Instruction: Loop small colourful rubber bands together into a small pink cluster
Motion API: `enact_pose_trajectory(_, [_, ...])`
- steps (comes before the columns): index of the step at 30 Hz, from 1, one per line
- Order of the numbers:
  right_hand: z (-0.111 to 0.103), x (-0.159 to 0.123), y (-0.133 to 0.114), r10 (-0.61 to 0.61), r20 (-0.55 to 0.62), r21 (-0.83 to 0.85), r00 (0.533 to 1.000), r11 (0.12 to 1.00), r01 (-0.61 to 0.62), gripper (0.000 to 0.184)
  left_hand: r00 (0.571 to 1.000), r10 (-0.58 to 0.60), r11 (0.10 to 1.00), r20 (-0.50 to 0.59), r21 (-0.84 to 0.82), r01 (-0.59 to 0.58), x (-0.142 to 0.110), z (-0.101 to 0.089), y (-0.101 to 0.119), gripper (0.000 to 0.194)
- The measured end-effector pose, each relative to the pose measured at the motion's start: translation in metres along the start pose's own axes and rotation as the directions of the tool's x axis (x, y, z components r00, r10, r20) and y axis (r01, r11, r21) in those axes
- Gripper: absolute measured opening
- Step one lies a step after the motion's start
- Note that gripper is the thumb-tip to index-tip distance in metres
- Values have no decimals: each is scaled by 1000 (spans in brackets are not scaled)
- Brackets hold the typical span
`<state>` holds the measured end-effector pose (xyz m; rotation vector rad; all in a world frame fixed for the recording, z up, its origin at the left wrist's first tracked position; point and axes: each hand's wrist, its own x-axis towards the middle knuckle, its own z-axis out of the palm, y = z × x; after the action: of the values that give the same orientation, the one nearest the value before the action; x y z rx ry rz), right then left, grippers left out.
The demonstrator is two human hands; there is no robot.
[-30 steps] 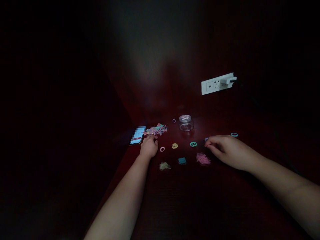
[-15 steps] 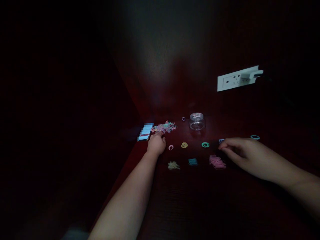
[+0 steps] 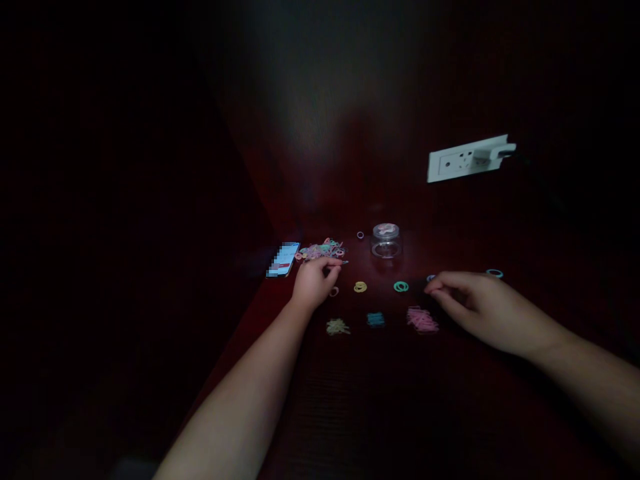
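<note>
A dim dark-red table (image 3: 380,400) holds small coloured rubber bands. My left hand (image 3: 314,283) is curled just below a mixed pile of bands (image 3: 321,250), its fingers pinched on a small teal band at the pile's edge. My right hand (image 3: 477,303) rests on the table with fingers drawn together, its tips beside a small bluish band (image 3: 431,278). Between the hands lie a yellow ring (image 3: 360,287) and a teal ring (image 3: 401,287). Nearer me sit a yellowish heap (image 3: 337,327), a blue heap (image 3: 375,319) and a pink heap (image 3: 423,320).
A small clear glass jar (image 3: 385,241) stands behind the rings. A lit phone (image 3: 283,259) lies left of the mixed pile. A white wall socket (image 3: 457,162) with a plug in it is on the back wall at right. Another teal ring (image 3: 495,273) lies far right.
My left hand has turned and drawn a little back from the pile, pinching a band. My right hand has barely shifted. The camera view has swung slightly.
</note>
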<state>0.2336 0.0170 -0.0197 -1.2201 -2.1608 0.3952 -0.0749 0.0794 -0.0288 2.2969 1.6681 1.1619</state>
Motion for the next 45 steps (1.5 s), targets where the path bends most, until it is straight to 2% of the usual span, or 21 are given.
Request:
enact_pose_trajectory(2, [2, -1, -3, -3, 6, 13, 1000, 1000, 3, 16, 988, 151, 985, 18, -90, -149, -8, 3, 23, 13])
enact_pose_trajectory(5, [5, -1, -9, -26, 9, 32, 1000, 999, 26, 10, 940, 336, 927, 62, -197, -318, -23, 7, 59, 12])
enact_pose_trajectory(8, [6, -2, -15, -94, 30, 80, 995, 993, 91, 10, 887, 454, 866, 86, -277, -416, -36, 10, 84, 12])
enact_pose_trajectory(11, [6, -2, -18, -109, 25, 106, 994, 989, 106, 10, 859, 505, 832, 86, -315, -457, -41, 12, 92, 11])
enact_pose_trajectory(21, [5, -1, -18, -124, 78, 150, 989, 982, 111, 11, 853, 515, 822, 86, -332, -462, -41, 11, 91, 10])
enact_pose_trajectory(25, [5, -2, -19, -116, 73, 157, 991, 982, 104, 11, 873, 479, 847, 87, -307, -434, -42, 12, 89, 11])
enact_pose_trajectory(30, [4, -2, -18, -110, 81, 160, 991, 982, 96, 11, 893, 436, 859, 112, -345, -377, -43, 14, 88, 22])
enact_pose_trajectory(36, [4, -2, -17, -130, 70, 155, 989, 981, 118, 13, 882, 456, 868, 118, -277, -412, -42, 14, 89, 9])
enact_pose_trajectory(45, [5, -2, -16, -120, 15, 167, 993, 979, 116, 15, 893, 419, 893, 165, -253, -373, -42, 13, 89, 8])
